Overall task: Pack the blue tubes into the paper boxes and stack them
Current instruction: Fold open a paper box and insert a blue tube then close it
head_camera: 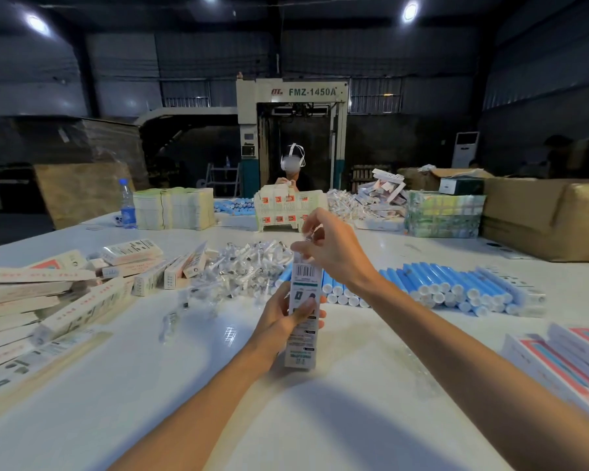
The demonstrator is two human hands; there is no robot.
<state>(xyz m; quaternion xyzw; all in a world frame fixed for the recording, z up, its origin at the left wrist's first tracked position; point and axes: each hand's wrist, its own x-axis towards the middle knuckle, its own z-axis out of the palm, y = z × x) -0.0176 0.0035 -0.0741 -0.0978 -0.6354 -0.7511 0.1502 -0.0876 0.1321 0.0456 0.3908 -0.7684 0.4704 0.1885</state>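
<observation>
a paper box [302,348] is held upright over the desk [184,385], gripped round its middle by the left hand [279,317]. its top end is pinched by the right hand [334,253]. its contents cannot be seen. blue tubes [449,283] are stacked on the desk just behind.

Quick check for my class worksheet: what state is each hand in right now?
Left hand: fingers curled round the upright paper box, holding it.
Right hand: fingers pinch a small item at the box's top; what it is cannot be told.

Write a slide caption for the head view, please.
Left hand grips paper box upright; right hand pinches its top, blue tubes behind.
</observation>
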